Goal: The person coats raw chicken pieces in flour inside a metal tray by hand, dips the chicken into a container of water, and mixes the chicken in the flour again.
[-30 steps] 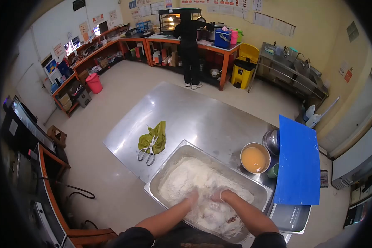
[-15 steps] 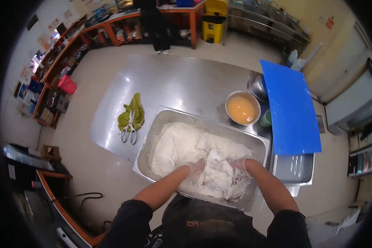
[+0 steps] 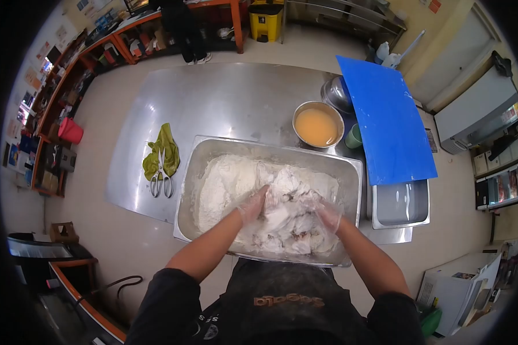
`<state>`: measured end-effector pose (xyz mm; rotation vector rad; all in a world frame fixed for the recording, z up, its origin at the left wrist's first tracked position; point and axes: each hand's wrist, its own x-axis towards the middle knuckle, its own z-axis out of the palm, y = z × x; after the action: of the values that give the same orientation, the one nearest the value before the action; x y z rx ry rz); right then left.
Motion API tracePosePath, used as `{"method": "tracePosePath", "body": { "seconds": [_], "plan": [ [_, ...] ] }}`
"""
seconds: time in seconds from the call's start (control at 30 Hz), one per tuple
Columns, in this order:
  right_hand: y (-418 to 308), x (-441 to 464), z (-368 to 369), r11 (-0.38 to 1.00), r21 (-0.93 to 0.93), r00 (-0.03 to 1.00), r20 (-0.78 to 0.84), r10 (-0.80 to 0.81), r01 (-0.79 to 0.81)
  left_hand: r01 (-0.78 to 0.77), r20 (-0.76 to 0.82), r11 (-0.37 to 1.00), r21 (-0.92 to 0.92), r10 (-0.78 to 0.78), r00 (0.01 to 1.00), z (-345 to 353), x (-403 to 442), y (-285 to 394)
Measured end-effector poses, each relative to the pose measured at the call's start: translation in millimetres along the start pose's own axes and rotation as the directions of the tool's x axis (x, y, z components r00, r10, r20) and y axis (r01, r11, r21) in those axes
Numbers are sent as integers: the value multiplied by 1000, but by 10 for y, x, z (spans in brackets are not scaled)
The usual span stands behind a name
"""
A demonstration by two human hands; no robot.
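Inside the deep rectangular silver metal pan, white powdery flour is covering the bottom, and uneven, flour-coated pieces are lying heaped across the middle and near side. The pieces are looking lumpy and matte, mostly chalk white, with reddish-brown and pinkish patches showing through the coating near the pan's close wall; where they are meeting, their edges are blurring together. Toward the pan's left half, the flour is forming a thicker, smoother mound. Both hands are wearing clear, thin gloves and are staying apart from each other within the pan. The left hand is touching the left side of the heap; the right hand is curving in on its right side. Flour and blur are hiding the fingertips, so whether either hand is pinching a piece cannot be told. Left of the pan, silver metal scissors are lying partly over a crumpled olive-green cloth. Just beyond the pan's far right side, a round metal bowl is holding opaque orange liquid, and a green cup is standing beside it. Right of the pan, a flat blue board is partly covering a smaller metal pan.
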<state>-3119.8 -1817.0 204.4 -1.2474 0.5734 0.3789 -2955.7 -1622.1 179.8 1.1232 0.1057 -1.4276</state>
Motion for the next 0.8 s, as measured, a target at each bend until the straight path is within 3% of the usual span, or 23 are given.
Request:
{"method": "tracePosePath", "body": {
  "seconds": [0.03, 0.07, 0.1, 0.13, 0.17, 0.2, 0.23, 0.27, 0.33, 0.37, 0.47, 0.5, 0.53, 0.6, 0.63, 0.73, 0.8],
  "plan": [
    [-74, -115, 27, 993, -98, 998, 4, -68, 68, 31, -39, 996, 81, -27, 999, -9, -107, 117],
    [-149, -277, 69, 992, -99, 997, -2, -73, 73, 14, -87, 939, 342, 17, 996, 78, -352, 283],
    [-212, -460, 115, 996, 77, 997, -67, -36, 41, 8, -119, 812, 583, 76, 990, 105, -490, 401],
    [-243, -559, 135, 967, 254, 992, -123, 10, 22, -46, -15, 775, 630, 71, 997, 20, -456, 389],
    [-262, -513, 93, 967, 254, 991, -132, 5, 29, -52, -6, 772, 634, 72, 997, 91, -526, 392],
    [-263, -384, 22, 824, -534, 977, -193, 96, -187, -6, -146, 528, 849, 246, 958, 213, -656, 397],
    [-209, -278, -18, 118, -941, 946, -303, 113, -316, 113, -213, 241, 964, 443, 871, 299, -728, 389],
    [-85, -165, -28, 124, -939, 945, -309, 111, -321, 110, -205, 233, 966, 442, 873, 312, -668, 377],
    [81, 72, -25, 299, -807, 843, -397, 364, -509, 292, -309, 106, 951, 220, 925, 286, -405, 388],
    [113, 87, -46, 379, -734, 808, -397, 435, -564, 285, -301, 103, 953, 228, 926, 285, -318, 334],
    [249, -50, -33, 721, -418, 833, -273, 480, -553, 287, -275, -16, 958, 243, 930, 145, -124, -1],
    [328, -80, 2, 836, -218, 861, -206, 465, -503, 284, -272, -12, 959, 247, 930, 61, -59, -94],
    [396, -93, 55, 909, 27, 900, -130, 417, -417, 172, -175, 36, 985, 141, 974, -26, 4, -155],
    [551, -47, 224, 835, 502, 968, 18, 250, -225, 55, -61, 99, 994, 54, 997, -45, 56, -200],
    [579, 0, 310, 746, 642, 982, 71, 175, -180, -18, 17, 228, 973, 5, 1000, -39, 14, -229],
    [573, 120, 358, 715, 689, 993, 77, 86, -115, -110, 201, 720, 686, -42, 979, 85, -127, -294],
    [355, 115, 270, 909, 417, 995, -98, 27, 16, -121, 253, 847, 518, -17, 967, 205, -186, -319]
  ]
}}
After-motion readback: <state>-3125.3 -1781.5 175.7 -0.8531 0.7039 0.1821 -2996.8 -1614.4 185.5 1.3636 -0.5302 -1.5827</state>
